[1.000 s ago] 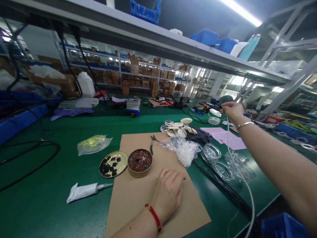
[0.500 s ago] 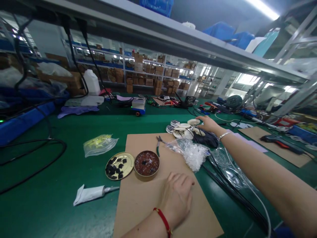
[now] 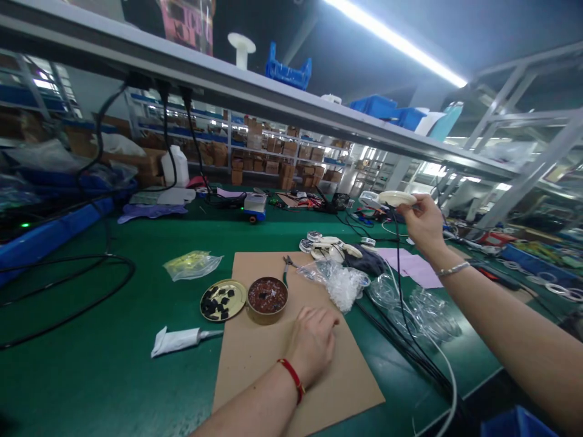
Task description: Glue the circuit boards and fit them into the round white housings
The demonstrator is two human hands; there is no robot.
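Above the right half of the green desk point(image 3: 104, 376), the right hand point(image 3: 423, 221) holds up a white oval casing point(image 3: 396, 198), its grip closed on the casing between thumb and fingers. A thin black cable point(image 3: 397, 243) hangs from the casing and drops toward the clear plastic domes point(image 3: 432, 315) lying on the desk, with a white cable point(image 3: 449, 370) running toward the near edge. A silver bangle point(image 3: 453, 268) circles the right wrist.

The left hand point(image 3: 312, 346), with a red string bracelet point(image 3: 291, 379) at its wrist, rests on a brown cardboard sheet point(image 3: 246, 358). Its grip is open, the fingers loosely curved and holding nothing. Just beyond it, a round tin of reddish-brown granules point(image 3: 267, 297) sits beside a gold lid with black squares point(image 3: 222, 301), near the sheet's left edge. Green-handled pliers point(image 3: 286, 270) lie near the far edge of the sheet, and a crumpled clear plastic bag point(image 3: 341, 288) lies to their right.

Past the far edge of the sheet lie a pile of white oval pieces point(image 3: 330, 247) and a dark cloth point(image 3: 367, 261), with pink sheets point(image 3: 410, 267) to their right. To the left of the cardboard, a white tube point(image 3: 180, 341) and a small plastic bag point(image 3: 194, 266) lie on the desk.
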